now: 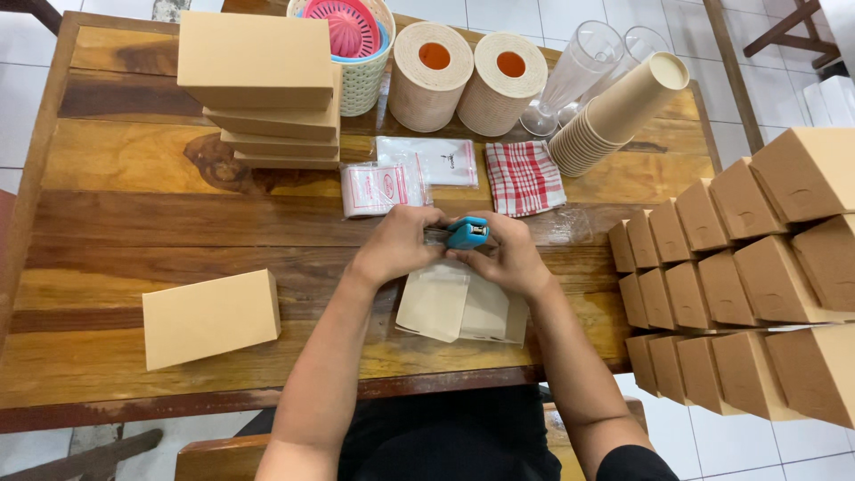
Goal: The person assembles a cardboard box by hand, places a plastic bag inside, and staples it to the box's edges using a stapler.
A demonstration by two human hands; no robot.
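Head view: both hands, left [398,242] and right [509,258], clasp a blue stapler [465,232] over an open box [461,305]; stapling seems underway, needing a firm squeeze.

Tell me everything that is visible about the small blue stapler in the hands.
The stapler is small, with a bright blue plastic-looking body and a grey metal part at its left end. It lies roughly level, held above the wooden table between both hands: the left hand grips the metal end, the right hand the blue end. It sits just over the top edge of a flat, pale paper box. Its underside is hidden.
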